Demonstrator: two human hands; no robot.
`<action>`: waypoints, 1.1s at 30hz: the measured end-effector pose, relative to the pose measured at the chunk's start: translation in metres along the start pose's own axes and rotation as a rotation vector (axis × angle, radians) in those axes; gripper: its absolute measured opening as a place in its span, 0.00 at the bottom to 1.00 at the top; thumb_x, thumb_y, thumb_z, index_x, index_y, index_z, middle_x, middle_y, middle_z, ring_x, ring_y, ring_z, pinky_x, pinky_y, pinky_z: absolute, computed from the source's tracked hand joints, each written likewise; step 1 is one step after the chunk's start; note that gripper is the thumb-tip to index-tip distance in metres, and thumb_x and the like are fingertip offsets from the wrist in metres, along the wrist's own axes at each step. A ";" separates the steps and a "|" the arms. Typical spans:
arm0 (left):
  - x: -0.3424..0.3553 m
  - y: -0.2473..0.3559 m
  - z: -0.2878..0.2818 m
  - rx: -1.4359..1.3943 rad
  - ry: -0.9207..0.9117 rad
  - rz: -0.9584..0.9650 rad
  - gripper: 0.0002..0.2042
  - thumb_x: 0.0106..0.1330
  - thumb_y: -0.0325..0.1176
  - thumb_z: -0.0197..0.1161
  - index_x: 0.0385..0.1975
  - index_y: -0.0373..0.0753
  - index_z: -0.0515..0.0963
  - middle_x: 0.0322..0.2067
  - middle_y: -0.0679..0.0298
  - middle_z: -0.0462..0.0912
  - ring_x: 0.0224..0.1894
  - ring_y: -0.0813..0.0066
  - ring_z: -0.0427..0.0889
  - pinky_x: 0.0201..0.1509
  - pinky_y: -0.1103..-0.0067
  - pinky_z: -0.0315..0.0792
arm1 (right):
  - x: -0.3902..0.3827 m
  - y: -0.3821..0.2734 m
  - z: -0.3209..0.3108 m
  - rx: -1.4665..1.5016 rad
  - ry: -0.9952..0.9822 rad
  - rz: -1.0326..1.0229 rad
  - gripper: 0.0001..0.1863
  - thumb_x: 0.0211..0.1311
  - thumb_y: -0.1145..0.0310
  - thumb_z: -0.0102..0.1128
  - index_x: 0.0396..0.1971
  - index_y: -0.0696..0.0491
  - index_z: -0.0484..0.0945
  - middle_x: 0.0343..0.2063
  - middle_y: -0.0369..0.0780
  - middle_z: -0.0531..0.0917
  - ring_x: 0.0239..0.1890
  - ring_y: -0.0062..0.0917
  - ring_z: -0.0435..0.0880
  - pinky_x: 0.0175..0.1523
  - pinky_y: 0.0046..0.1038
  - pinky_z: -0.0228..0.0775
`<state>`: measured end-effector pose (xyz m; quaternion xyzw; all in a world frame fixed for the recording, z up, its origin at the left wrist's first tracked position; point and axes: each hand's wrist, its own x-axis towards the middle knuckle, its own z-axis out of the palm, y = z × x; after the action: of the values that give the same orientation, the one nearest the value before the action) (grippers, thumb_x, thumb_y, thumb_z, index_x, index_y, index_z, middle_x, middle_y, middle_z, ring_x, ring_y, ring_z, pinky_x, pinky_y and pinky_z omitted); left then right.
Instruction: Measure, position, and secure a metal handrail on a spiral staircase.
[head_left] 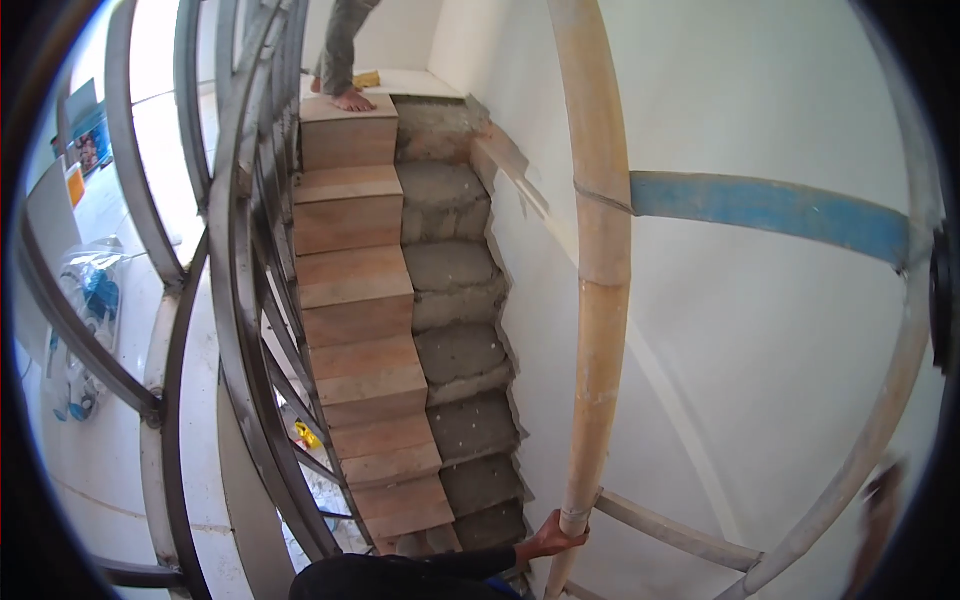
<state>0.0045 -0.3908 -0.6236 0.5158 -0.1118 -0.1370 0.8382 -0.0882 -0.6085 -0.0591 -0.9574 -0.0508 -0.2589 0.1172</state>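
My left hand [550, 535], at the end of a dark sleeve [420, 575], is closed round the near bamboo rail [600, 350] of a ladder at lower centre. A blue board [760, 208] and a lower rung [680, 532] join that rail to the farther rail [880, 410] on the right. At the right rim, my right hand [875, 505] shows only as a blurred, partly cut-off shape near the farther rail; its fingers cannot be made out.
Stairs [360, 300], half tiled, half bare concrete, run beside a white wall [780, 90]. A metal railing [240, 300] lines the left, with a clear plastic bag [85, 330] beyond. Another person's bare foot [352, 100] rests on the top step.
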 end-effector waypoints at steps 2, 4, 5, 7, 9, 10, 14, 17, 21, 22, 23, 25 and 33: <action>0.009 0.027 -0.006 -0.020 -0.025 0.065 0.11 0.58 0.33 0.74 0.34 0.36 0.80 0.31 0.65 0.85 0.37 0.76 0.84 0.46 0.72 0.79 | -0.097 0.070 0.049 0.362 -0.393 0.431 0.56 0.63 0.23 0.52 0.80 0.47 0.52 0.77 0.45 0.56 0.77 0.39 0.55 0.73 0.34 0.52; 0.024 0.038 -0.004 -0.051 -0.041 0.092 0.12 0.57 0.33 0.74 0.35 0.36 0.80 0.30 0.65 0.85 0.35 0.75 0.84 0.44 0.72 0.79 | -0.139 0.079 0.099 0.204 0.055 0.161 0.45 0.56 0.39 0.75 0.62 0.58 0.70 0.52 0.46 0.70 0.58 0.38 0.68 0.64 0.37 0.59; 0.031 0.037 -0.005 -0.034 -0.051 0.111 0.12 0.57 0.33 0.74 0.35 0.36 0.80 0.30 0.65 0.85 0.35 0.75 0.84 0.44 0.72 0.79 | -0.127 0.059 0.101 0.214 0.080 0.155 0.45 0.56 0.39 0.75 0.62 0.58 0.70 0.52 0.46 0.70 0.58 0.38 0.68 0.64 0.37 0.59; 0.041 0.041 -0.018 -0.099 -0.046 0.068 0.13 0.55 0.32 0.75 0.36 0.36 0.79 0.29 0.64 0.84 0.33 0.74 0.84 0.42 0.72 0.80 | -0.090 0.031 0.110 0.101 0.050 0.081 0.38 0.51 0.58 0.82 0.57 0.58 0.71 0.47 0.45 0.72 0.53 0.39 0.70 0.62 0.38 0.62; 0.050 0.062 -0.034 -0.072 -0.009 0.155 0.13 0.55 0.31 0.75 0.36 0.35 0.79 0.29 0.64 0.84 0.33 0.74 0.85 0.42 0.72 0.80 | -0.068 0.014 0.117 0.101 0.162 -0.013 0.35 0.46 0.68 0.82 0.53 0.59 0.73 0.45 0.46 0.73 0.49 0.42 0.71 0.60 0.40 0.64; 0.062 0.067 -0.037 -0.087 -0.013 0.165 0.13 0.56 0.31 0.75 0.36 0.35 0.79 0.28 0.63 0.84 0.32 0.73 0.85 0.41 0.72 0.80 | -0.060 0.012 0.119 0.147 0.174 -0.020 0.33 0.46 0.69 0.81 0.51 0.59 0.73 0.43 0.46 0.72 0.47 0.43 0.71 0.57 0.41 0.64; 0.083 0.086 -0.046 -0.148 -0.001 0.186 0.12 0.56 0.30 0.74 0.36 0.35 0.79 0.28 0.62 0.84 0.31 0.72 0.85 0.40 0.72 0.80 | -0.027 -0.020 0.120 0.205 0.188 -0.045 0.26 0.48 0.71 0.77 0.45 0.59 0.73 0.40 0.48 0.72 0.44 0.45 0.71 0.51 0.44 0.66; 0.092 0.100 -0.046 -0.200 -0.030 0.185 0.12 0.56 0.29 0.73 0.35 0.34 0.78 0.27 0.61 0.84 0.30 0.70 0.85 0.38 0.71 0.80 | -0.013 -0.034 0.112 0.101 0.210 -0.236 0.29 0.47 0.66 0.81 0.45 0.61 0.74 0.44 0.51 0.76 0.44 0.44 0.73 0.49 0.43 0.69; 0.095 0.114 -0.053 -0.265 -0.019 0.178 0.11 0.57 0.28 0.73 0.35 0.33 0.78 0.27 0.60 0.83 0.28 0.69 0.85 0.37 0.71 0.80 | 0.015 -0.066 0.111 0.082 0.295 -0.182 0.25 0.39 0.74 0.76 0.39 0.61 0.73 0.38 0.49 0.76 0.40 0.39 0.78 0.49 0.38 0.73; 0.094 0.118 -0.056 -0.279 -0.006 0.178 0.11 0.57 0.27 0.73 0.35 0.33 0.78 0.26 0.59 0.83 0.28 0.68 0.85 0.36 0.71 0.80 | 0.026 -0.065 0.111 0.078 0.301 -0.176 0.27 0.33 0.74 0.76 0.36 0.60 0.71 0.40 0.50 0.74 0.44 0.42 0.76 0.50 0.40 0.72; 0.090 0.122 -0.061 -0.301 0.014 0.185 0.11 0.57 0.27 0.72 0.35 0.33 0.78 0.26 0.59 0.83 0.27 0.68 0.85 0.36 0.71 0.80 | 0.036 -0.065 0.112 0.072 0.302 -0.182 0.29 0.26 0.73 0.75 0.33 0.60 0.69 0.42 0.51 0.73 0.48 0.45 0.75 0.52 0.41 0.71; 0.093 0.136 -0.066 -0.331 0.015 0.182 0.10 0.57 0.26 0.72 0.35 0.33 0.78 0.26 0.58 0.83 0.27 0.67 0.85 0.35 0.71 0.81 | 0.043 -0.068 0.104 -0.073 0.355 -0.335 0.34 0.25 0.70 0.79 0.40 0.61 0.72 0.43 0.51 0.73 0.49 0.44 0.74 0.53 0.40 0.69; 0.143 0.328 -0.112 -0.236 0.024 0.316 0.08 0.56 0.26 0.69 0.30 0.31 0.77 0.22 0.55 0.81 0.21 0.63 0.83 0.28 0.70 0.79 | -0.006 -0.065 0.068 -0.047 -0.109 0.183 0.54 0.39 0.49 0.89 0.64 0.63 0.73 0.63 0.55 0.76 0.56 0.50 0.80 0.58 0.42 0.73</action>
<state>0.2128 -0.2057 -0.3728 0.3918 -0.1646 -0.0094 0.9052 -0.0706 -0.5292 -0.1060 -0.9732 0.0366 -0.1956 0.1151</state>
